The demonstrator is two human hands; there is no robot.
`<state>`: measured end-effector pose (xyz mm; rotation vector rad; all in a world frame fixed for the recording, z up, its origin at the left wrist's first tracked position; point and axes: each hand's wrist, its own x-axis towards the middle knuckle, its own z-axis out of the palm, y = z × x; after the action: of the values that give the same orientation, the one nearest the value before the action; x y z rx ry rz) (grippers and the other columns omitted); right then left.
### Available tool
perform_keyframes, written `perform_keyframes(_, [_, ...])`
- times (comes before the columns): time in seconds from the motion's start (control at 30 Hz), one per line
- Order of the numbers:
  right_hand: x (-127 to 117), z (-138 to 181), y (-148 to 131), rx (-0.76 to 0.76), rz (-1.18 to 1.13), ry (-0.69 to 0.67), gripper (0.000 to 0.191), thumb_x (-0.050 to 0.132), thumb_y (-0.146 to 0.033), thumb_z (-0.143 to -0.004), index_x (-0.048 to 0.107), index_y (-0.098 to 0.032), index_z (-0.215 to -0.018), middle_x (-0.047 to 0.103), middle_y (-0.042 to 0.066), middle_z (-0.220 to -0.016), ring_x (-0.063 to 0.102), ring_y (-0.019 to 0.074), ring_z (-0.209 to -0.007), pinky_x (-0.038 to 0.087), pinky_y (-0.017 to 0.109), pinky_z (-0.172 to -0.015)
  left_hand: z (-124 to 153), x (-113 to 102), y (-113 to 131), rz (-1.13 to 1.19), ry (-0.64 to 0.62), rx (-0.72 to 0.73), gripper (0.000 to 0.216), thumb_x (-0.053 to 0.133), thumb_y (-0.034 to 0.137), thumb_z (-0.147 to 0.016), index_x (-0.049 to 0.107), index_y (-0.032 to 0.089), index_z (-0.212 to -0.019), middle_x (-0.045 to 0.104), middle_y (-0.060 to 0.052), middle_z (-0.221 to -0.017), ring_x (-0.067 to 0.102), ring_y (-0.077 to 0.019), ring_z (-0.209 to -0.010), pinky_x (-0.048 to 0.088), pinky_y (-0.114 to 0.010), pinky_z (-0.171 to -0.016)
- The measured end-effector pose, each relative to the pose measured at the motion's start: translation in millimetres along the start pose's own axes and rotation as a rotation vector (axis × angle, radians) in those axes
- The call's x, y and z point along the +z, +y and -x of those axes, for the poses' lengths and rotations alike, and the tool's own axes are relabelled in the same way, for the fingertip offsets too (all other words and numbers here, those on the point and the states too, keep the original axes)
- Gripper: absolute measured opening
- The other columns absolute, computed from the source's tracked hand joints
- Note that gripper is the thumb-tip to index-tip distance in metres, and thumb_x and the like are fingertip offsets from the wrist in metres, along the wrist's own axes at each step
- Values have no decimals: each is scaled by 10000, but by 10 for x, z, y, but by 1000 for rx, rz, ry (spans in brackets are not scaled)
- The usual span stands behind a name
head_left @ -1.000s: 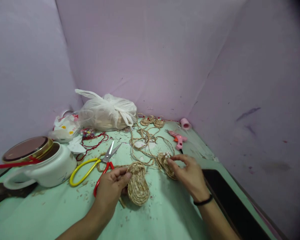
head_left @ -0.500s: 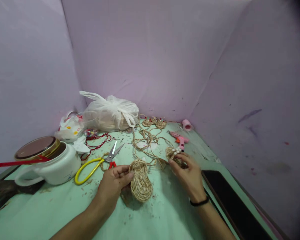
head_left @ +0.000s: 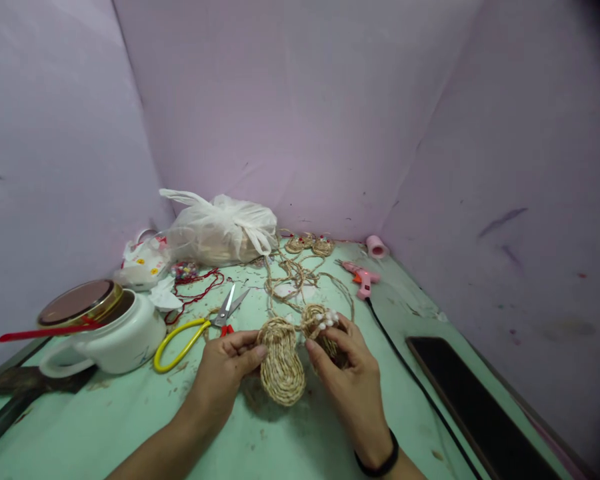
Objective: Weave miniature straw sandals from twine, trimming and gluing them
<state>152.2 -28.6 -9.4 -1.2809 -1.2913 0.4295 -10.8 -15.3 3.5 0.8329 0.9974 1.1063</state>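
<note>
My left hand point(head_left: 226, 366) pinches the left edge of a small woven jute slipper sole point(head_left: 281, 361), holding it tilted just above the green table point(head_left: 300, 427). My right hand point(head_left: 347, 365) grips a second woven jute slipper point(head_left: 317, 324) that carries white beads point(head_left: 327, 319), right beside the first sole. Loose jute cord point(head_left: 294, 279) trails from these pieces toward the back of the table. Scissors point(head_left: 203, 325) with one yellow and one red handle lie just left of my left hand.
A white pot point(head_left: 111, 331) with a gold lid and a red stick stands at the left. A white plastic bag point(head_left: 219, 227), small packets, red string point(head_left: 196, 287), a pink glue gun point(head_left: 363, 275) with a black cable, pink tape point(head_left: 377, 247) and a dark panel point(head_left: 480, 407) surround the work.
My right hand has brought the beaded slipper leftward and nearer, close beside the sole in my left hand. The left hand has stayed about where it was.
</note>
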Motion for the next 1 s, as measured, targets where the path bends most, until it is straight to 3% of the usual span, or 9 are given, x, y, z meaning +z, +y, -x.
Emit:
perform_keyframes(0.43, [18,28,-14,-66,55,-40,53,602,-172,-704,641,-195,-730,541,105,-1113,480,249,-1087,419,397,-884,9,7,-30,-37,-12,27,290,718,176,-574,714,129,-859,716,-80,-754,634,-187,-686,489,-280,-670])
perform_keyframes(0.83, [11,92,13,-293,168,-25,99,549,-140,-750,624,-187,-793,475,122,-1169,464,281,-1096,414,477,-881,53,56,81,-184,79,115,234,715,185,-519,739,138,-747,708,-60,-658,608,-179,-607,477,-246,-575])
perform_keyframes(1.0, [5,93,21,-464,254,-25,181,546,-75,-742,609,-187,-870,431,118,-1208,450,270,-1092,430,457,-863,73,70,108,-256,107,171,205,708,187,-501,745,148,-699,720,-67,-702,621,-200,-647,483,-250,-606])
